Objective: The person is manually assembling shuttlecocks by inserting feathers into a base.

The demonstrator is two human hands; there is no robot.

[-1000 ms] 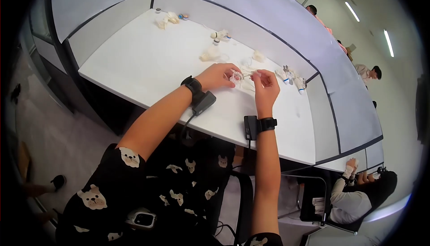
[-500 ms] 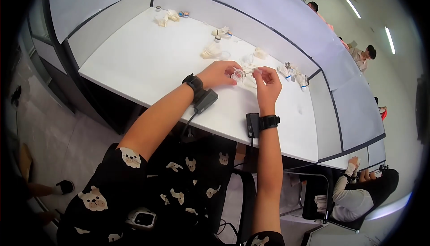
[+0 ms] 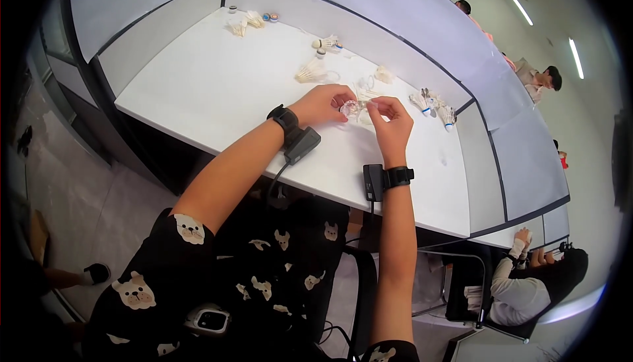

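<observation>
Over the white table (image 3: 204,91), my left hand (image 3: 319,105) grips a small clear, ring-shaped piece (image 3: 350,107) with a lacy rim between thumb and fingers. Right beside it, my right hand (image 3: 393,123) is closed in a pinch; a thin whitish bit shows at its fingertips, too small to name for certain. Whether that bit joins the clear piece I cannot tell. Just beyond my hands lie loose feathers (image 3: 366,93), partly hidden by the fingers. A feather skirt (image 3: 310,72) from a shuttlecock rests farther left, with a thin clear ring (image 3: 331,76) next to it.
Shuttlecocks (image 3: 448,117) lie by the right partition, another shuttlecock (image 3: 326,43) at the back. Feather clumps (image 3: 245,23) and small round cork bases (image 3: 270,17) sit at the far left. Grey partitions (image 3: 369,26) enclose the table. A seated person (image 3: 527,289) works at the right.
My right fingertips have shifted slightly toward the left hand, and the clear piece has turned a little. Both hands still hold on; the things on the table stay in place.
</observation>
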